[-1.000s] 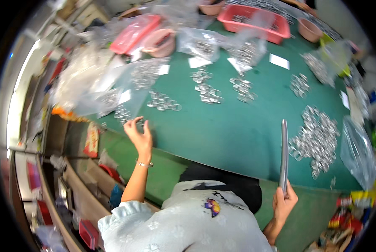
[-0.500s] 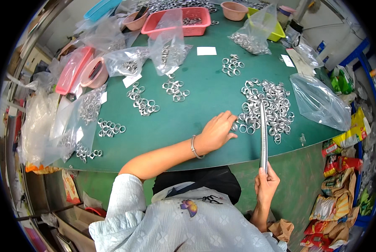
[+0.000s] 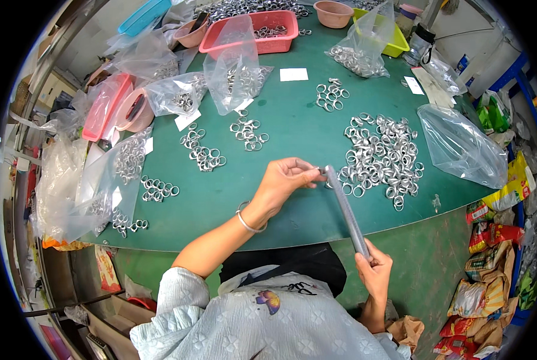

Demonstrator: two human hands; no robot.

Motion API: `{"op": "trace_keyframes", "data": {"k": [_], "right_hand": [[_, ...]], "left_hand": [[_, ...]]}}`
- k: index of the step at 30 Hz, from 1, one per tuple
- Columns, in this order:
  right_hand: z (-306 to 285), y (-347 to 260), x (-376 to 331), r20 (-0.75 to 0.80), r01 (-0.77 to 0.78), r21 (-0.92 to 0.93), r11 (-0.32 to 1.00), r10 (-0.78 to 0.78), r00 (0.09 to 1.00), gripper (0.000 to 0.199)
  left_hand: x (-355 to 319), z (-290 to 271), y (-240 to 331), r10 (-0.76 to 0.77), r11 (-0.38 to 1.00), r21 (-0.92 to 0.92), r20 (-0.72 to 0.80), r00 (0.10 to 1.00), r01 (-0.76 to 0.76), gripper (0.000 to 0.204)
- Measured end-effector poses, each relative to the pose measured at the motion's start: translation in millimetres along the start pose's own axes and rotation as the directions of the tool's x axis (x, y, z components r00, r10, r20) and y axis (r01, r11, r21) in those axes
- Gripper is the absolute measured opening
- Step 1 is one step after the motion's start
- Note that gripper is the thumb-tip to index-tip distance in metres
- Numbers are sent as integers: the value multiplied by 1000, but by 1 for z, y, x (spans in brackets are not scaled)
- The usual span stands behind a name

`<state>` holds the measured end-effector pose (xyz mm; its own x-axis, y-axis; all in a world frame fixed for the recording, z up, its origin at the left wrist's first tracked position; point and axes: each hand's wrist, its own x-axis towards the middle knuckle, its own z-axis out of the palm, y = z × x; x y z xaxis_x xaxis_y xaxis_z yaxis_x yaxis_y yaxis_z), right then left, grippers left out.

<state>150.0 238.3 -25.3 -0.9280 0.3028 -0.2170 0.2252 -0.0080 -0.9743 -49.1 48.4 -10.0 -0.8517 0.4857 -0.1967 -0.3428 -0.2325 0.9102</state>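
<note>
My right hand [image 3: 374, 271] grips the thick lower end of a grey ring mandrel [image 3: 347, 213], which tilts up and to the left over the near table edge. At its thin tip, my left hand [image 3: 285, 182] pinches a small silver ring [image 3: 323, 170], partly hidden by the fingertips. Whether the ring is around the tip or only beside it, I cannot tell. Just right of the tip lies a big loose pile of silver rings [image 3: 385, 153]. Smaller clusters of rings [image 3: 205, 157] are spread across the green table [image 3: 292, 132].
Clear plastic bags with rings [image 3: 235, 81] line the left and back, with white paper slips [image 3: 294, 74] nearby. A pink basket [image 3: 250, 47] and a yellow-green basket [image 3: 397, 45] stand at the back. A flattened clear bag [image 3: 460, 147] lies at the right edge.
My left hand has lifted from the pile's left edge, moving left with a ring in its fingers. The mandrel's tip has swung left from over the pile to meet it.
</note>
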Motion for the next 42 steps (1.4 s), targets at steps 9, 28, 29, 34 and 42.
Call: {"op": "trace_keyframes", "data": {"k": [9, 28, 29, 34, 42], "right_hand": [[2, -20, -3, 86, 185, -302, 935, -166, 982, 35], [8, -40, -11, 153, 275, -319, 907, -237, 959, 36], [8, -41, -12, 156, 277, -317, 907, -238, 959, 36], [11, -44, -10, 194, 273, -321, 907, -219, 956, 36], [11, -49, -9, 244, 254, -276, 927, -188, 951, 38]], "left_hand": [[-30, 1, 18, 62, 993, 94, 32, 998, -65, 26], [-56, 18, 10, -149, 984, -55, 250, 957, 168, 32], [-56, 19, 13, -190, 978, -36, 241, 952, 204, 32], [-61, 28, 1, -51, 999, 28, 329, 943, 44, 27], [-60, 29, -5, 31, 999, -18, 343, 939, -27, 28]]}}
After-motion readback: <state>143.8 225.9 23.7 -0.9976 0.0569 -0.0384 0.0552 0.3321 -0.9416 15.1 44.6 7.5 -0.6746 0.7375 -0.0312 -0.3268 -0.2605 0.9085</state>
